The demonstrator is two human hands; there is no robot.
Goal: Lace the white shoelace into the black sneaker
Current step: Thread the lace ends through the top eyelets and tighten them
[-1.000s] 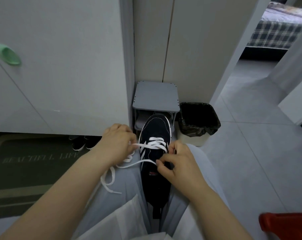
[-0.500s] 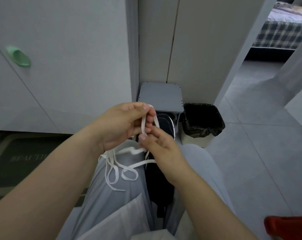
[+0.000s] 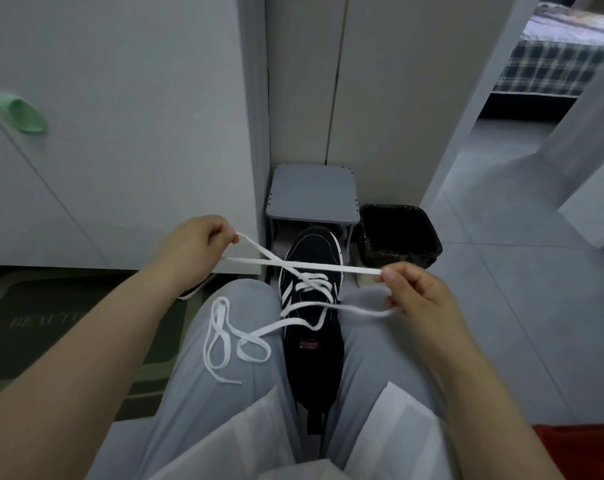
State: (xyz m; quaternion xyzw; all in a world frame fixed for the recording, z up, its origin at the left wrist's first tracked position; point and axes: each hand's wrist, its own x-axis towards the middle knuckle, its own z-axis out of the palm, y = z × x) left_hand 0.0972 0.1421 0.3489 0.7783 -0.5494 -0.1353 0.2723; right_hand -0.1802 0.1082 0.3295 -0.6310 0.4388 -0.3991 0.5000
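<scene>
Both hands grasp the white shoelace point(image 3: 328, 267): the left hand point(image 3: 196, 245) pinches 1 strand out left and the right hand point(image 3: 420, 296) pinches another out right, so an even, untwisted pull should seat the crossings. The black sneaker point(image 3: 314, 252), white-striped, stands between the knees, toe far, with lacing only at its far eyelets. Slack coils on the left thigh point(image 3: 196, 410).

Black sneaker point(image 3: 312, 251) wedged between the knees, white shoelace point(image 3: 328, 267) slack lying on the left thigh, small grey plastic stool point(image 3: 312, 194) just behind the shoe, black-lined bin point(image 3: 428, 237) right of that.
</scene>
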